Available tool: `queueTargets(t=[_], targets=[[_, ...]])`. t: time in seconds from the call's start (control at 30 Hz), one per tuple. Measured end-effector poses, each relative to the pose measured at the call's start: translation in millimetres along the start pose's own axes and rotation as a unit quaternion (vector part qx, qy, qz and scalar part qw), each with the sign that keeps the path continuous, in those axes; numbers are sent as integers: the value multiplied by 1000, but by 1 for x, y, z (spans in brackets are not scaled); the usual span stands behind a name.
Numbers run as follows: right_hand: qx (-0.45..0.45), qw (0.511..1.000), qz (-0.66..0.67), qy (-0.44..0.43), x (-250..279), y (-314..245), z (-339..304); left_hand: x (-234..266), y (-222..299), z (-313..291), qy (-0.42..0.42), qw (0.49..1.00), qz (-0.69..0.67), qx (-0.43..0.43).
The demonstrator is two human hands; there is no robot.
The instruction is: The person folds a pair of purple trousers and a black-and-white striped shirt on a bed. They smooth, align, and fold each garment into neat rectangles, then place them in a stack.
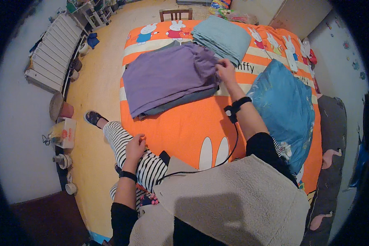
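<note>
My right hand [225, 70] reaches over the bed and pinches the right edge of a folded purple garment [168, 78], where the cloth is bunched. Dark grey-green folded cloth [182, 101] shows beneath the purple one. Just beyond my right hand lies a folded light teal cloth [221, 37]. My left hand [135, 147] is over my striped trouser leg, fingers loosely apart and holding nothing. Each wrist has a black band; a small device [230, 115] with a cable sits on the right one.
An orange bedspread with rabbit figures [172, 131] covers the bed. At right lie a shiny blue pillow [287, 110], a white remote-like object [291, 60] and a long grey cushion [332, 135]. A wooden chair [176, 14] stands beyond. A radiator [55, 51] and pots line the left wall.
</note>
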State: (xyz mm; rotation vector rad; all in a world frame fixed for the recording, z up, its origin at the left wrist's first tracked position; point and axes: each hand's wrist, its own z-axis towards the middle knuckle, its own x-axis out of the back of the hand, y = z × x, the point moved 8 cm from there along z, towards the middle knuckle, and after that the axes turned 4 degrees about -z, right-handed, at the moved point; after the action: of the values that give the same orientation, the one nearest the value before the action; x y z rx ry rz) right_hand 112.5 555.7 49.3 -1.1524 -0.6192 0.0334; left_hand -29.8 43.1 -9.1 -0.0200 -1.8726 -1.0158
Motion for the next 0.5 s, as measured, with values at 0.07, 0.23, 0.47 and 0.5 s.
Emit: queueTargets(t=[0.07,0.23,0.47,0.5], targets=[[-51,996,62,26,23,36,1,0,0,0,5,1000,7,-4],[-402,889,215,-41,15,116,-45,-3,-1,0,-19,999,-24,35],[-460,856,209,-111,-16,110,-55,3,8,-4,-15,1000,-10,10],[-444,868,199,-103,-17,108,-51,3,9,-4,-10,1000,-8,2]])
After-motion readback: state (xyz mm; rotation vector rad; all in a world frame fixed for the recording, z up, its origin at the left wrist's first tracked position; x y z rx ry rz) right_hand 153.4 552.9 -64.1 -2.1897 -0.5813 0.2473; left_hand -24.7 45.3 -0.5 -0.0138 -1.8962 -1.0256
